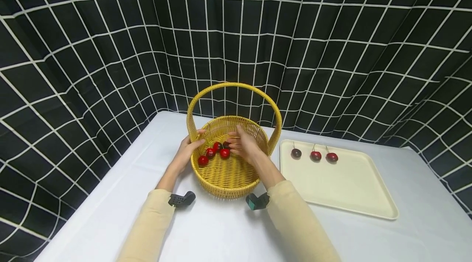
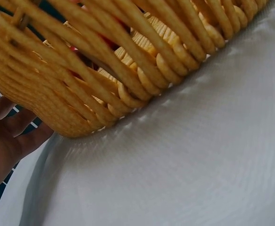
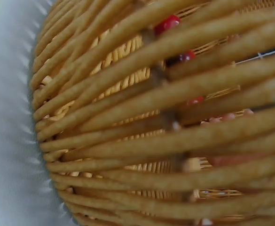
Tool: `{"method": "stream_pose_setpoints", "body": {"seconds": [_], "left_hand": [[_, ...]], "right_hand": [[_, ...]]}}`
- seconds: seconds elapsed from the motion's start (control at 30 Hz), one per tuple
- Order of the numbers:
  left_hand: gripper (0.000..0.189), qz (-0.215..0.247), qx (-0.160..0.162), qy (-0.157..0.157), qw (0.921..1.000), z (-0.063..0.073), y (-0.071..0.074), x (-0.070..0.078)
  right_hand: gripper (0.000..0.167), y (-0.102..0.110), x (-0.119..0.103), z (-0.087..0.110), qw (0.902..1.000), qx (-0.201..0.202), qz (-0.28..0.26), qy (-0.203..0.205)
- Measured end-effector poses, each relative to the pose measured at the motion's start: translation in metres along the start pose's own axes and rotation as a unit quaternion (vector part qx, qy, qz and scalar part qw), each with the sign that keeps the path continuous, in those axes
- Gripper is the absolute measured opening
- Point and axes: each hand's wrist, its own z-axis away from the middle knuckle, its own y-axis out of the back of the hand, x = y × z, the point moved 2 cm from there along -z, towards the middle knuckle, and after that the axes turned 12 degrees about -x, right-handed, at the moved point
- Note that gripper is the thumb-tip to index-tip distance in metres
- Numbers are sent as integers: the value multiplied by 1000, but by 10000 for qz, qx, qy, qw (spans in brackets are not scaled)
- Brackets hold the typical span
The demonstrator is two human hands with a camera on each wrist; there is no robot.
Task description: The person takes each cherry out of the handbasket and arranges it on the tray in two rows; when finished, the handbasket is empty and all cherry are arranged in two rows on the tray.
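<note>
As L hand (image 1: pixel 186 152) grips basket (image 1: pixel 228 192) nr table's (image 1: pixel 214 233) far edge, R hand (image 1: pixel 246 145), fingers loosely extended, is inside beside cherries (image 1: pixel 225 154); tray (image 1: pixel 346 190) w/ 3 more sits toward far R corner.

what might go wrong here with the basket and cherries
The right hand is inside the wicker basket, so it might scatter the loose cherries. If the left hand, holding the basket's side, pulls unevenly, the basket may tip. The right sleeve is close to the cream tray and might nudge it.
</note>
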Motion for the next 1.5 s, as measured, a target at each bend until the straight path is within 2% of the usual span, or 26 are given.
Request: {"method": "stream_pose_setpoints", "body": {"seconds": [0.2, 0.57, 0.97, 1.17, 1.27, 1.5], "left_hand": [[45, -34, 21, -10, 10000, 1, 2, 0], [45, 42, 50, 47, 10000, 3, 2, -2], [45, -44, -18, 71, 10000, 2, 0, -2], [44, -31, 14, 16, 10000, 1, -1, 1], [45, -57, 8, 35, 10000, 0, -1, 1], [45, -66, -1, 32, 10000, 1, -1, 2]], "right_hand": [[55, -6, 1, 4, 9962, -83, 868, 86], [56, -10, 5, 5, 9925, -237, 1195, -69], [52, -11, 8, 6, 9805, -587, 1842, -363], [47, -11, 7, 5, 9711, -789, 2230, -309], [43, -11, 7, 4, 9713, -713, 2259, -199], [39, -7, 7, 6, 9772, -170, 2116, 73]]}}
